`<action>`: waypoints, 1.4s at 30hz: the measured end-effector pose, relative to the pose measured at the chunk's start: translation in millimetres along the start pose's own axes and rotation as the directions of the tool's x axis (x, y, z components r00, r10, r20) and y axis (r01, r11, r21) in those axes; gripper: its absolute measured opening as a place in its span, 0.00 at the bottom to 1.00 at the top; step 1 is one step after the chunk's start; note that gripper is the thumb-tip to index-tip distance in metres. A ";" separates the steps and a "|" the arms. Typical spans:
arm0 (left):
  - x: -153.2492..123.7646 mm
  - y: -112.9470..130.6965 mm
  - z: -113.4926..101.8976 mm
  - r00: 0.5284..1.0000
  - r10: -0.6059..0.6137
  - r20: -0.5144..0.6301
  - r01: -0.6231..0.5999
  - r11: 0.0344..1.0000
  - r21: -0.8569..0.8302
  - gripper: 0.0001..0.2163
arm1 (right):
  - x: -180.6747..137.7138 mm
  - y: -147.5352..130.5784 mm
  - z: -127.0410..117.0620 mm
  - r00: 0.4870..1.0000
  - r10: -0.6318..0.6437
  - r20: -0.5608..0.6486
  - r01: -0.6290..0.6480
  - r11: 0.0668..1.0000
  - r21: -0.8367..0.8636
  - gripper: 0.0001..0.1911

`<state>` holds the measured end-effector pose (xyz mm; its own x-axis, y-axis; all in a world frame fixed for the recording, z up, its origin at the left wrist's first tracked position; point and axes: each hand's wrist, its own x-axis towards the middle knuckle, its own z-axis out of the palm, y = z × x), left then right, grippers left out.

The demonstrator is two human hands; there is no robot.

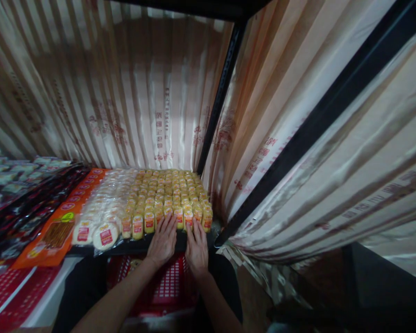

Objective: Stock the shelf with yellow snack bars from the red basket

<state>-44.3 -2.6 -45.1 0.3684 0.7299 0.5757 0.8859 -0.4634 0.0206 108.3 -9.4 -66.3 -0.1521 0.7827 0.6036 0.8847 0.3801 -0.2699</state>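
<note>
Head view: I'm seeing left hand (pixel 162 238) and right hand (pixel 197 245) lying open, fingers stretched, touching front row of small red-labelled yellow plastic-wrapped packets (pixel 166 196). Packets are standing in tight rows on black shelf (pixel 131 246), beside black metal post (pixel 219 104). I'm judging them light, softish, easily crushed, wrappers slippery; sides seeming best for gentle hold. Red perforated plastic basket (pixel 169 282) is sitting below; cream pleated red-printed curtains (pixel 135 97) are hanging around, dim light.

Black-edged shelf (pixel 133 247): yellow packets (pixel 168 196) in rows; leftward, white round packets (pixel 106 235), orange packaging (pixel 76 196), dark packs (pixel 50 199).
</note>
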 end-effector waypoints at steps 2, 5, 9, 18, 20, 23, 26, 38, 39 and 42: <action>-0.4 -0.3 0.4 1.000 0.008 -0.004 -0.008 1.000 0.000 0.23 | 0.6 0.4 -0.4 1.000 -0.004 0.005 0.004 1.000 0.001 0.29; -0.9 -0.6 -0.1 1.000 0.020 -0.018 -0.020 1.000 -0.003 0.22 | 0.4 1.0 0.3 1.000 -0.010 0.012 0.010 1.000 -0.002 0.29; -1.4 -0.3 -3.4 0.999 0.023 -0.038 -0.023 1.000 0.004 0.22 | -0.8 0.8 -1.3 1.000 -0.025 0.019 0.025 1.000 -0.009 0.29; 13.8 12.1 2.5 0.997 -0.010 -0.078 0.011 1.000 0.004 0.19 | 0.8 -7.1 -9.1 1.000 0.008 -0.020 -0.007 0.999 0.034 0.29; 19.8 15.9 6.4 0.998 -0.014 -0.062 0.014 1.000 0.005 0.19 | 4.1 -7.2 -8.5 0.995 0.066 -0.079 -0.060 0.995 0.078 0.29; 26.6 19.2 11.0 0.998 -0.049 -0.049 0.050 0.999 0.008 0.19 | 12.2 -3.9 -6.4 0.969 0.188 -0.159 -0.167 0.977 0.135 0.28; 30.4 20.0 14.1 0.997 -0.068 -0.048 0.068 0.998 0.014 0.18 | 21.3 1.9 -4.0 0.947 0.280 -0.160 -0.253 0.953 0.167 0.28; 32.4 21.4 19.0 1.000 -0.022 -0.011 0.022 1.000 -0.012 0.18 | 28.9 10.9 -0.8 0.948 0.298 -0.113 -0.280 0.948 0.148 0.28; 32.5 21.6 18.6 1.000 -0.024 -0.009 0.024 0.999 -0.021 0.18 | 28.9 10.9 -0.5 0.949 0.294 -0.111 -0.280 0.951 0.133 0.28; 31.8 22.1 16.9 0.999 -0.042 -0.015 0.041 0.998 -0.050 0.19 | 29.1 10.6 1.1 0.952 0.289 -0.095 -0.282 0.956 0.079 0.29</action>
<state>-8.2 18.9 -40.2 0.3266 0.7410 0.5868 0.8852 -0.4573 0.0849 112.8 18.0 -52.4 0.1530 0.8084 0.5685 0.8541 0.1812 -0.4876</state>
